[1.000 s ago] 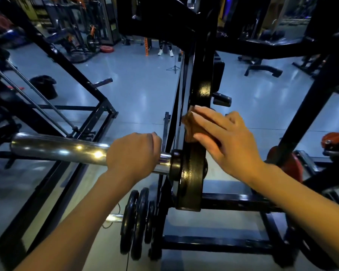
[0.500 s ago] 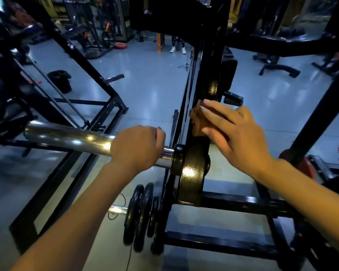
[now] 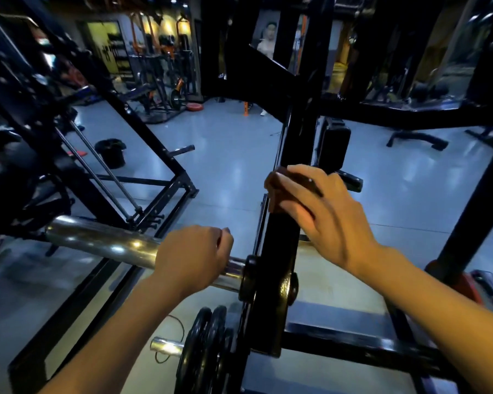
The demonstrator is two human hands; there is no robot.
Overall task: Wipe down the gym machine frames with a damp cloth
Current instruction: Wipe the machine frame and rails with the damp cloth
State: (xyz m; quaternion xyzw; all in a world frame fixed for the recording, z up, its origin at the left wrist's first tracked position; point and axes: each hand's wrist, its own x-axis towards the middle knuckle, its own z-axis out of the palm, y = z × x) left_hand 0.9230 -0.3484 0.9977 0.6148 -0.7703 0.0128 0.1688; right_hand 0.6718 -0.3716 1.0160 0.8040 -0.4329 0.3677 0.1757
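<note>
Cloth: brown cloth (image 3: 279,191) sits against the black upright frame post (image 3: 289,223), pinned under the right hand's fingers, only its left edge and top showing.
Right hand: right hand (image 3: 322,211) lies across the post from the right, fingers nearly straight and spread, pressing the cloth flat to the metal; thumb hidden behind the post side, so its hold cannot be told.
Left hand: left hand (image 3: 191,257) is clenched around the chrome sleeve (image 3: 106,241), fingers curled over the top, close to the black collar (image 3: 249,278) where the sleeve meets the post.
Frame post: rises up the middle of the view, with a round black hub (image 3: 286,288) at the sleeve's level.
Weight plates: black plates (image 3: 205,351) stand on a lower chrome peg (image 3: 165,346), just left of the post's base.
Floor: glossy grey floor (image 3: 234,155) with a black bucket (image 3: 111,152) well off to the left.
Background: more black racks and benches, blurred.
</note>
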